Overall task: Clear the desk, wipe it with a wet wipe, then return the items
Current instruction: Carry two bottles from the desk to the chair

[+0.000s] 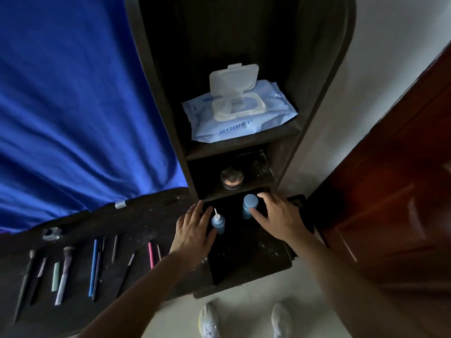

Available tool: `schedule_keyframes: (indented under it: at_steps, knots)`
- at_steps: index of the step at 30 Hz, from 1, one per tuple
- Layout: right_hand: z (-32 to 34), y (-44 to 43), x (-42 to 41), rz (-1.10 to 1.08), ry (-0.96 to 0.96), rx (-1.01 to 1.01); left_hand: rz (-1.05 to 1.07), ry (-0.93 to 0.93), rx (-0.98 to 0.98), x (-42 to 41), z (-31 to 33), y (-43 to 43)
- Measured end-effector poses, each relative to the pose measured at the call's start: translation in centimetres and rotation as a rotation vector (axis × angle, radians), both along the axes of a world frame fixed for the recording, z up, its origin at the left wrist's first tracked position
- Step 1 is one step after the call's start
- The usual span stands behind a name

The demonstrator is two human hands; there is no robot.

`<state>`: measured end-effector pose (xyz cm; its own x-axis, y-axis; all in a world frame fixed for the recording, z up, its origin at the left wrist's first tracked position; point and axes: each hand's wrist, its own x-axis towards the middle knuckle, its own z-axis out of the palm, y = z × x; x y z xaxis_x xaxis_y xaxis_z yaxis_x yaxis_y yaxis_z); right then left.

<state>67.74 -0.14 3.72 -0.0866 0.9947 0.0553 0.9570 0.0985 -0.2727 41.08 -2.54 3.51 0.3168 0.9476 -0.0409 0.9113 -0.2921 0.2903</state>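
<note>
"Head camera is up. What do I enter for the hands?"

"I record the left hand (195, 230) with its fingers straight and apart, lying just left of the small blue bottle (218, 224). Its thumb sits against the bottle's lower side. The right hand (280, 215) has its thumb on the front of the capped blue bottle (249, 207) and its forefinger curved round behind the cap. I read that as a light grip."

"Where are the bottles?"

"Both stand upright on the dark, dust-specked tabletop (244, 259), near each other but apart, below the shelf unit."

"And the wipes?"

"The wet wipe pack (239, 118) lies on the upper shelf (244, 148) with its lid flipped open. A round jar (231, 178) sits on the shelf beneath. To the left on the tabletop I note a makeup brush (64, 272) and a blue pen (94, 267), laid out among other slim items."
</note>
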Motion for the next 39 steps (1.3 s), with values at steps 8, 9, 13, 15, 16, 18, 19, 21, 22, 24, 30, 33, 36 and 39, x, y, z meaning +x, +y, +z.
schedule_keyframes:
  at_steps: [8, 9, 13, 15, 16, 18, 19, 21, 22, 24, 30, 33, 36, 39]
  knots:
    - [-10.3, 4.5, 1.3, -0.088, 0.077, -0.122, 0.179, -0.018, -0.016, 3.7, -9.5, 2.1]
    - [-11.3, 4.6, 1.2, -0.072, 0.138, -0.144, 0.204, -0.017, -0.009, 4.0, -10.2, 2.1]
    - [-13.7, 5.3, 1.1, 0.011, 0.367, -0.187, 0.294, -0.040, -0.011, 5.4, -12.3, 2.5]
    - [-14.4, 5.5, 0.8, 0.022, 0.418, -0.158, 0.320, -0.043, -0.009, 5.9, -12.9, 2.6]
    - [-14.7, 5.5, 0.6, 0.011, 0.436, -0.138, 0.327, -0.041, 0.002, 6.2, -13.2, 2.6]
    - [-15.3, 5.7, 0.3, -0.027, 0.453, -0.094, 0.344, -0.043, 0.045, 6.4, -13.6, 2.5]
    - [-15.5, 5.8, 0.3, -0.039, 0.452, -0.082, 0.359, -0.051, 0.066, 6.5, -13.7, 2.6]
    - [-15.6, 5.5, 0.5, -0.036, 0.458, -0.083, 0.393, -0.087, 0.095, 6.6, -13.7, 2.7]
    - [-15.6, 5.2, 0.7, -0.023, 0.463, -0.088, 0.402, -0.110, 0.102, 6.7, -13.6, 2.7]
    - [-15.5, 4.0, 1.5, -0.004, 0.467, -0.082, 0.402, -0.170, 0.093, 6.9, -13.4, 2.3]
    - [-12.5, 0.1, 4.5, -0.053, 0.453, -0.091, 0.397, -0.336, 0.012, 7.3, -10.0, 0.2]
    - [-9.6, -1.7, 6.0, -0.081, 0.463, -0.105, 0.359, -0.357, 0.051, 7.9, -7.2, -0.3]
    - [-5.6, -3.3, 7.3, -0.176, 0.478, -0.057, 0.299, -0.396, 0.102, 9.1, -3.0, -0.5]
    - [-1.6, -4.7, 8.5, -0.251, 0.483, -0.031, 0.216, -0.476, 0.150, 10.3, 1.0, -0.3]
